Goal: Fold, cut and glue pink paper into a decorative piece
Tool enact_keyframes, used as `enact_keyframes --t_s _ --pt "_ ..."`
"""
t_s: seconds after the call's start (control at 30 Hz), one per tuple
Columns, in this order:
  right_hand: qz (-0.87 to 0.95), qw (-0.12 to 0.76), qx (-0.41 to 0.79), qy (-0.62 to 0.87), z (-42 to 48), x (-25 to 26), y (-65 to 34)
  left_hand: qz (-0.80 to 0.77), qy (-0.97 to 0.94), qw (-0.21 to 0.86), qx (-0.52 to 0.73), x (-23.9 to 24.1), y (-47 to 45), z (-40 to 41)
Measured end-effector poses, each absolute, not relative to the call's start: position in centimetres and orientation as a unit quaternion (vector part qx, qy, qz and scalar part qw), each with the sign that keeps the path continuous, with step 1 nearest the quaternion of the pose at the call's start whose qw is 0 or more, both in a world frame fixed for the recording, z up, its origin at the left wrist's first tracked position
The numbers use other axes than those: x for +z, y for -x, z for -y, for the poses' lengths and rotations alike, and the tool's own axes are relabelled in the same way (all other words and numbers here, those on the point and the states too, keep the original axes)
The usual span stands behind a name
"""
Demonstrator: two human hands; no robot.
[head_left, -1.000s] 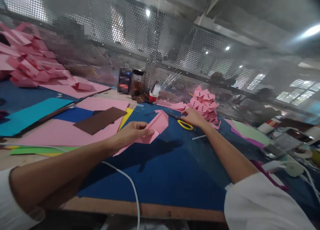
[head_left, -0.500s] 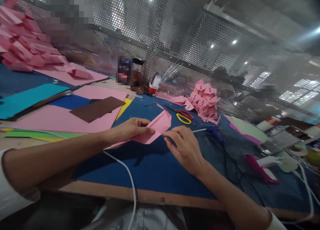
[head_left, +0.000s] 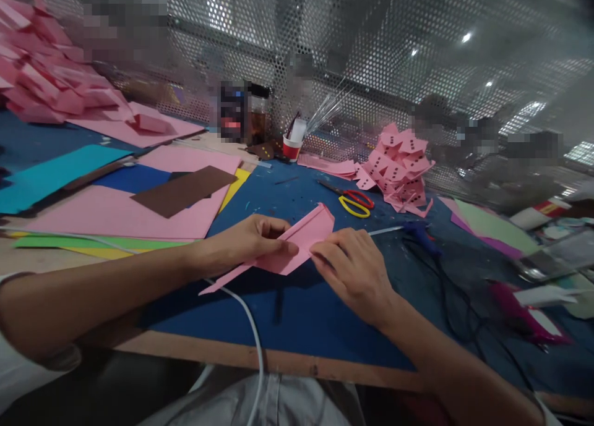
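Between thumb and fingers, my left hand [head_left: 248, 243] grips a folded pink paper piece [head_left: 309, 231] above the blue mat. A narrow pink tail sticks out below that hand toward the lower left. My right hand [head_left: 355, 268] has its thumb and forefinger closed at the right edge of the same piece; its other fingers are curled. Beyond the hands lie scissors [head_left: 355, 203] with red and yellow handles. A blue glue gun [head_left: 420, 234] rests to the right of my right hand, its black cord trailing toward me.
Coloured sheets, among them a brown piece [head_left: 185, 191] and a teal strip [head_left: 65, 175], lie left. Pink paper pieces heap at the far left [head_left: 51, 73]; dotted pink ones [head_left: 396, 166] pile behind the scissors. A white cable [head_left: 253, 333] crosses the table's front edge. Perforated metal panels [head_left: 325, 36] stand behind.
My right hand has closed on the paper's right edge, from just beside it. The pink piece has turned slightly, showing more of its tail. The camera view has shifted a little.
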State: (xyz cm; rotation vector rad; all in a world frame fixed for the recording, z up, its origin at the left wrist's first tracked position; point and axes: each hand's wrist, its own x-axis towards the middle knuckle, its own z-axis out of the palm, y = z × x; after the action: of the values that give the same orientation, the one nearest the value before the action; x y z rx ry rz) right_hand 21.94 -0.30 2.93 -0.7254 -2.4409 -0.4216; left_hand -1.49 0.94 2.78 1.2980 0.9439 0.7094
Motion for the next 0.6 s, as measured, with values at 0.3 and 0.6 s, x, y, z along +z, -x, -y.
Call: enact_keyframes --t_s 0.3,0.6 --pt "0.904 0.288 -0.13 0.288 0.33 2.88 -21.72 -0.406 -0.578 0.637 0.309 2.57 1.68 -1.1" --pt "0.9 0.296 -0.11 0.299 0.4 2.76 -21.73 -0.404 -0.585 0.632 0.309 2.3 1.7 -1.17"
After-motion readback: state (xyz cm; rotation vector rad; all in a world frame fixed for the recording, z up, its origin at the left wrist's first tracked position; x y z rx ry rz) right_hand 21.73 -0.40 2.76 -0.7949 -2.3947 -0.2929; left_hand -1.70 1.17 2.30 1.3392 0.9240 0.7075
